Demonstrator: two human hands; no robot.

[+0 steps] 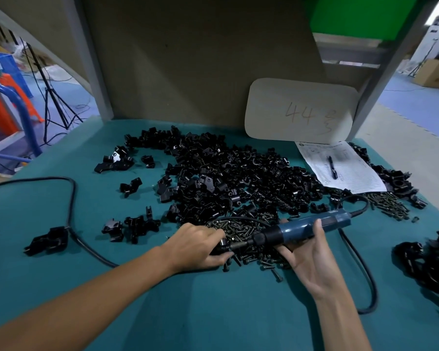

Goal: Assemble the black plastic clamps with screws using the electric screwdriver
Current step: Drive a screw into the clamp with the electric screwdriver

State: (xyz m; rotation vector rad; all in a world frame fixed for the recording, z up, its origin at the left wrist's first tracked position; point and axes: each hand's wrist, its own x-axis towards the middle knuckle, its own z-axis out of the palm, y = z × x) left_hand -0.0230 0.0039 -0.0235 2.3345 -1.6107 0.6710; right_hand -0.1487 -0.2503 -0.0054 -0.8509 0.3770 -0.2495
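Near the front edge of the teal worktop, our left hand curls its fingers around one small black plastic clamp. Our right hand grips the blue electric screwdriver from below, with the bit meeting this clamp. We judge that the bit can slip off the screw, because the tool lies almost flat and only fingers keep the clamp steady; then it would hit the left hand. The heap of small dark metal screws lies just behind and partly under both hands. Further, toward the back edge, the big pile of loose black clamp parts is spread, near to the left hand.
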